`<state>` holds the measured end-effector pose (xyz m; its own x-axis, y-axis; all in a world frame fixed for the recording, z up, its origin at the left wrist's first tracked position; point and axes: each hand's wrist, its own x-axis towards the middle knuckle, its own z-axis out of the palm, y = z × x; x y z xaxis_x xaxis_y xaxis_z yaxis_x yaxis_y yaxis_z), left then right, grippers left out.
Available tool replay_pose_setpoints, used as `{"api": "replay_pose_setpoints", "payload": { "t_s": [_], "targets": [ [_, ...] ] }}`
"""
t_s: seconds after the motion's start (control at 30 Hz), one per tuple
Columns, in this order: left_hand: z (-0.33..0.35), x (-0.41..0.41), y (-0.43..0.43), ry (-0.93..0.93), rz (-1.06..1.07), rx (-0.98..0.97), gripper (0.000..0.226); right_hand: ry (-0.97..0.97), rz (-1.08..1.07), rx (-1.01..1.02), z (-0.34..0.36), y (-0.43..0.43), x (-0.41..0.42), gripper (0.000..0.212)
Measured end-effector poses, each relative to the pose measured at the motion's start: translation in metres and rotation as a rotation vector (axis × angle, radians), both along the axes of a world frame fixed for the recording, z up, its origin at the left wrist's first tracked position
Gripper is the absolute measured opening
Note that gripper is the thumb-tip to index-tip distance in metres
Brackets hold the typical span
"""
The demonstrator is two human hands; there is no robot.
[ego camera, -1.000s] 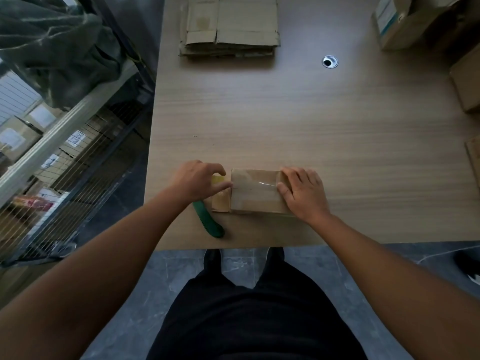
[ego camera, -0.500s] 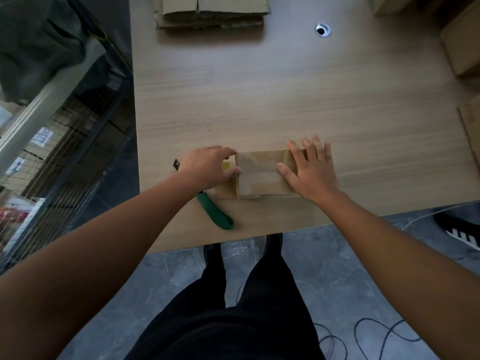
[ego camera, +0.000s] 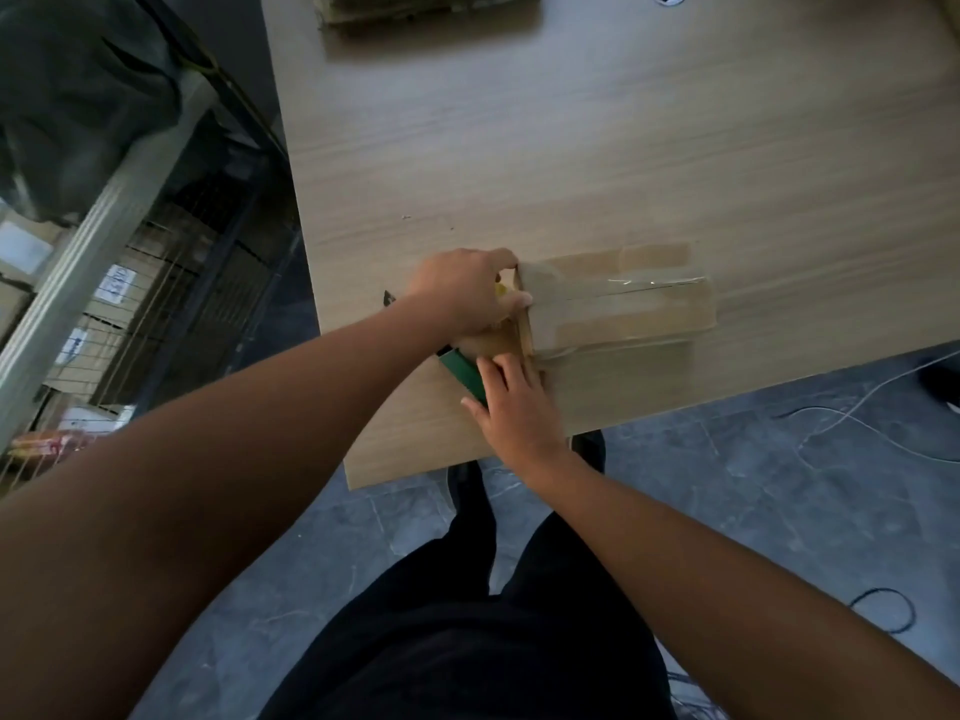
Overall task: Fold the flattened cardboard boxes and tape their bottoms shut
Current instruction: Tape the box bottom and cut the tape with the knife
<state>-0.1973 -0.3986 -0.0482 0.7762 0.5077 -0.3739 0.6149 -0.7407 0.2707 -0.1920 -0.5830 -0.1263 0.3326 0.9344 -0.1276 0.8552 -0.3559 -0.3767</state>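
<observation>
A small box is seen lying on the tabletop, close to its near edge, with its long side running left to right. A strip of clear tape is laid along the seam on its upper face and is carried down over the left end. The left hand is held against that left end with its fingers curled over a dispenser; the thumb is pressed on the taped edge, a yellow part is glimpsed under the fingers, and the green handle is seen sticking out towards the near edge. The right hand is laid flat with its fingers straight. They cross the green handle, and their tips are placed at the near left corner of the box; nothing is grasped by it. A stack of flattened cardboard is seen at the far side of the tabletop, well apart from the box. Thin cables are seen on the grey floor at the right, and a wire shelf at the left.
</observation>
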Motion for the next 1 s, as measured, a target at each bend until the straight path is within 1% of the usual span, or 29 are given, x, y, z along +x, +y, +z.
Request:
{"api": "replay_pose_setpoints", "payload": {
  "t_s": [0.1,0.17,0.23,0.3,0.37,0.4,0.47,0.5,0.53,0.63,0.73,0.83,0.9,0.97,1.0],
  "targets": [
    [0.001,0.001,0.001,0.000,-0.034,0.024,0.058,-0.028,0.008,-0.016,0.003,0.002,0.001,0.041],
    [0.002,0.001,0.003,-0.003,-0.057,0.027,0.057,-0.039,0.053,-0.066,0.010,-0.013,0.011,0.037],
    [0.005,0.003,0.007,0.012,-0.079,0.016,0.058,0.055,0.073,-0.131,0.020,-0.041,0.024,0.040],
    [0.007,0.004,0.011,0.026,-0.086,-0.008,0.060,0.169,0.040,-0.182,0.035,-0.073,0.039,0.045],
    [0.008,0.004,0.011,0.035,-0.086,-0.006,0.060,0.186,-0.004,-0.220,0.051,-0.104,0.054,0.046],
    [0.007,0.004,0.010,0.031,-0.084,0.002,0.060,0.208,-0.040,-0.225,0.058,-0.114,0.060,0.042],
    [0.003,0.003,0.007,0.010,-0.070,0.002,0.060,0.331,-0.189,-0.150,0.074,-0.123,0.068,0.021],
    [0.003,0.002,0.005,-0.005,-0.060,0.001,0.059,0.378,-0.269,-0.069,0.082,-0.120,0.069,0.012],
    [0.002,0.001,0.003,-0.014,-0.052,0.007,0.057,0.392,-0.335,0.014,0.087,-0.113,0.069,0.009],
    [0.003,-0.002,-0.002,-0.037,-0.035,0.024,0.048,0.428,-0.477,0.109,0.099,-0.072,0.071,0.013],
    [0.003,-0.003,-0.011,-0.044,0.015,0.025,0.046,0.358,-0.532,0.133,0.106,-0.027,0.073,0.019],
    [0.003,-0.005,-0.016,-0.067,0.073,0.014,0.045,0.290,-0.504,0.045,0.104,0.001,0.076,0.019],
    [0.004,-0.007,-0.017,-0.083,0.072,-0.002,0.044,0.208,-0.467,-0.005,0.097,0.008,0.079,0.022],
    [0.006,-0.008,-0.015,-0.091,0.051,-0.043,0.040,0.161,-0.454,-0.063,0.093,0.009,0.082,0.032],
    [0.009,-0.011,-0.014,-0.093,0.056,-0.101,0.038,0.156,-0.442,-0.097,0.092,0.008,0.082,0.039]
  ]
}}
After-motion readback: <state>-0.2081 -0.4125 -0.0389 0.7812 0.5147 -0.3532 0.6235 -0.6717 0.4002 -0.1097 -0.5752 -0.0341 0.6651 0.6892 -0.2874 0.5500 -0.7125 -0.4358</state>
